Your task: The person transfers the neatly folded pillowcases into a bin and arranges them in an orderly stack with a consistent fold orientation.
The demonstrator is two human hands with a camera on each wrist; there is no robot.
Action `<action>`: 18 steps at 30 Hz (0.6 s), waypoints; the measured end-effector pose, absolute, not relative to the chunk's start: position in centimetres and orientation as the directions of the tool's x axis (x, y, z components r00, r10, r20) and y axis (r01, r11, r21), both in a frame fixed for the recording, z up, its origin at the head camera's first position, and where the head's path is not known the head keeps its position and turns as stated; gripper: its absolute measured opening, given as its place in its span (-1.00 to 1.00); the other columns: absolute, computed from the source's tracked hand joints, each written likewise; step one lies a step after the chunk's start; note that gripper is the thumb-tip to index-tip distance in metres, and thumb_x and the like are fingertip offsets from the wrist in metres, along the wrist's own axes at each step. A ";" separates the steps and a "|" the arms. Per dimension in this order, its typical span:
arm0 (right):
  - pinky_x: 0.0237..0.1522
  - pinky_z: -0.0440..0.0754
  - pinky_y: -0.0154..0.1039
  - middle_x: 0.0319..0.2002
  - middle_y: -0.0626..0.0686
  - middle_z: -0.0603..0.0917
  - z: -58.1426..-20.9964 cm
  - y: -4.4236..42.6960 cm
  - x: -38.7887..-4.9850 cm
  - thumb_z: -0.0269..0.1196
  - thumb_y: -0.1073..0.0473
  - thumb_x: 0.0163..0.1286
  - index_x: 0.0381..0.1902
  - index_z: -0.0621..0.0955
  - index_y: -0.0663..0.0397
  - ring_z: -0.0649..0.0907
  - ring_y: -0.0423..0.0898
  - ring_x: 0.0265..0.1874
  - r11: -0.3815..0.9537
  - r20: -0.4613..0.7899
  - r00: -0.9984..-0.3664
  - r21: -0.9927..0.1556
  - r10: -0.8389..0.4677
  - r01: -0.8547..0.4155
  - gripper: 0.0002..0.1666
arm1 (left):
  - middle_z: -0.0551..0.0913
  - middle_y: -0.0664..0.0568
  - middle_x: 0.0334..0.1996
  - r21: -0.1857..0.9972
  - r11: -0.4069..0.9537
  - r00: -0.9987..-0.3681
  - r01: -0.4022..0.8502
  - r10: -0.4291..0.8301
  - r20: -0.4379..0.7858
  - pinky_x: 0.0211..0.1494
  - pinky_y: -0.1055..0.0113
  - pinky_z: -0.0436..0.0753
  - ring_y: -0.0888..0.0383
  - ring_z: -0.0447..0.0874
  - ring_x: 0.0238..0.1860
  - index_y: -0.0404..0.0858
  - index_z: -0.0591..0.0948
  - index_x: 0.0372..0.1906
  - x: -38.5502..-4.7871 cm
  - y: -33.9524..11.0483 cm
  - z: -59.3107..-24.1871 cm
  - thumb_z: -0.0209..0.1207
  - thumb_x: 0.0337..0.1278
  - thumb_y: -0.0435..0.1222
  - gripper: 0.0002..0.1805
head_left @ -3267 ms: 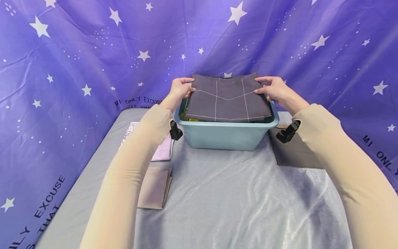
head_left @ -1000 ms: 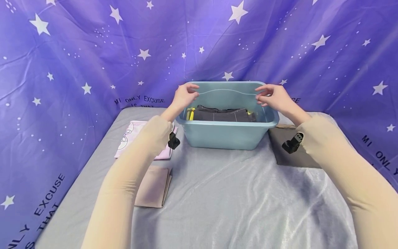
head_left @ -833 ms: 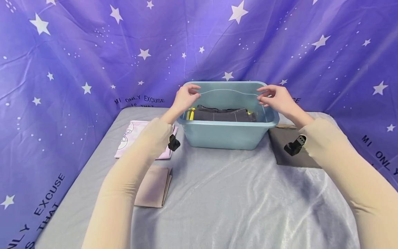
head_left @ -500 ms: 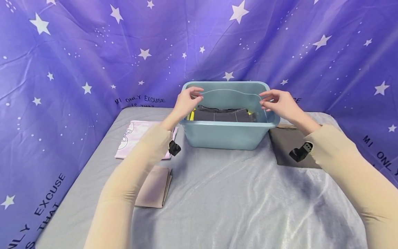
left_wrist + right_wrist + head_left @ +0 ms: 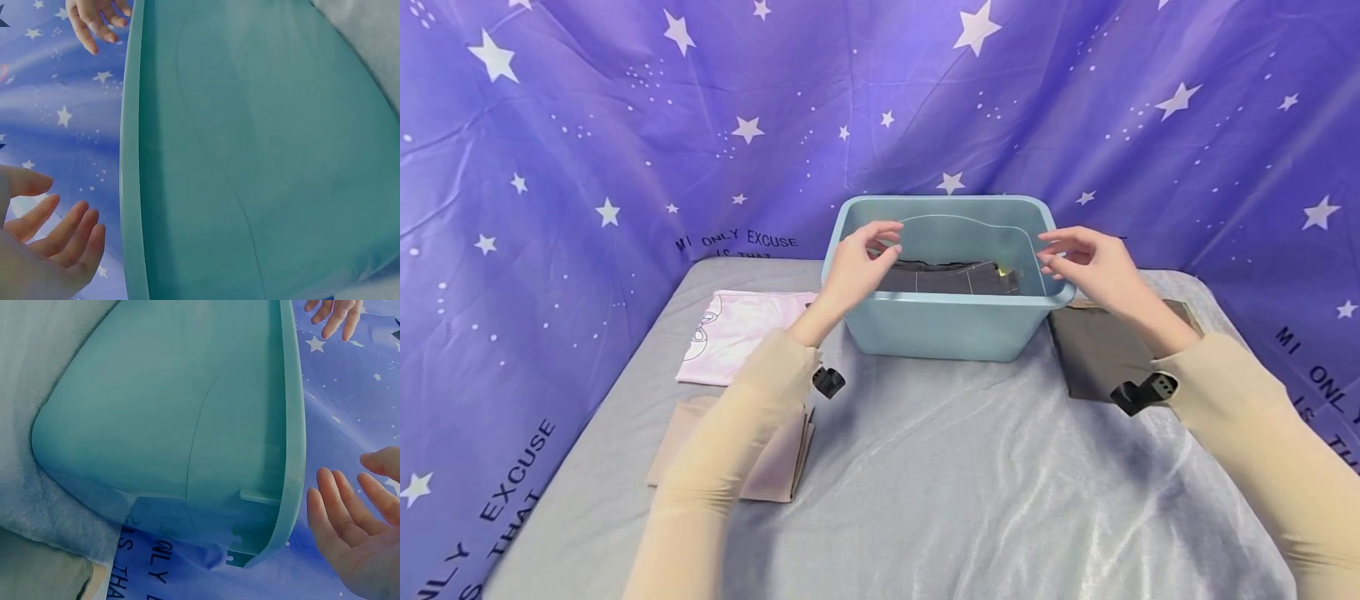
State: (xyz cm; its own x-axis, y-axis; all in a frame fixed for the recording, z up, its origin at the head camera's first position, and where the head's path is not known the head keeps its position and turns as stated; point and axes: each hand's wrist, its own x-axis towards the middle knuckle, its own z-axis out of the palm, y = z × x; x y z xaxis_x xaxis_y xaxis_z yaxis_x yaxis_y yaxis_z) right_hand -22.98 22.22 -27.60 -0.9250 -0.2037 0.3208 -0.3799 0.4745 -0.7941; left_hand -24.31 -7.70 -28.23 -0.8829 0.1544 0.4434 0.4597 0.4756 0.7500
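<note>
At the back of the worktop (image 5: 940, 467), in front of the purple curtain (image 5: 880, 108), we see a blue bin (image 5: 947, 333) with a dark cloth (image 5: 940, 279) lying inside, below the rim. Our left hand (image 5: 861, 262) hangs by the bin's left side and our right hand (image 5: 1093, 258) by its right; the wrist views show each apart from the rim. The fingers are loosely bent and hold nothing, so both hands are released.

We judge the dark cloth, with its thin white lines, to be light and soft. Pinched at one edge it would probably droop, so we would take it by two opposite sides and keep the folds together. The bin looks like smooth, fairly stiff plastic, perhaps slippery, and best gripped under the rim at both ends.

To the left lie a pink cloth (image 5: 745, 329) and a beige cloth (image 5: 775, 467); near the bin's right side lies a grey-brown cloth (image 5: 1090, 350).
</note>
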 end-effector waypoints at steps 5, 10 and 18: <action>-0.43 0.56 -0.46 -0.41 -0.31 0.62 -27.9 22.7 -22.2 0.16 0.31 0.20 -0.08 0.54 0.12 0.63 -0.34 -0.49 0.435 0.358 -0.918 -0.809 -0.171 -0.396 -0.71 | 0.60 -0.10 -0.18 0.732 0.439 -0.846 0.521 0.155 0.509 -0.20 0.44 0.52 0.13 0.57 -0.26 -0.30 0.54 -0.05 -23.4 -7.1 -28.6 0.08 0.02 -0.42 -0.68; -0.46 0.53 -0.51 -0.41 -0.30 0.62 -28.2 23.3 -21.5 0.20 0.30 0.18 -0.12 0.57 -0.04 0.63 -0.34 -0.49 0.420 0.380 -0.914 -0.813 -0.144 -0.404 -0.71 | 0.58 -0.11 -0.14 0.678 0.421 -0.786 0.603 0.171 0.594 -0.18 0.35 0.53 0.12 0.57 -0.27 -0.33 0.53 -0.04 -22.6 -6.4 -29.0 0.08 0.02 -0.45 -0.68; -0.40 0.55 -0.50 -0.36 -0.23 0.64 -28.7 23.8 -20.3 0.16 0.35 0.20 -0.07 0.55 0.06 0.63 -0.33 -0.45 0.361 0.387 -0.908 -0.833 -0.159 -0.418 -0.69 | 0.57 -0.15 -0.16 0.616 0.380 -0.712 0.690 0.205 0.671 -0.13 0.41 0.51 0.09 0.55 -0.23 -0.35 0.52 -0.04 -21.2 -4.9 -30.0 0.08 0.03 -0.45 -0.69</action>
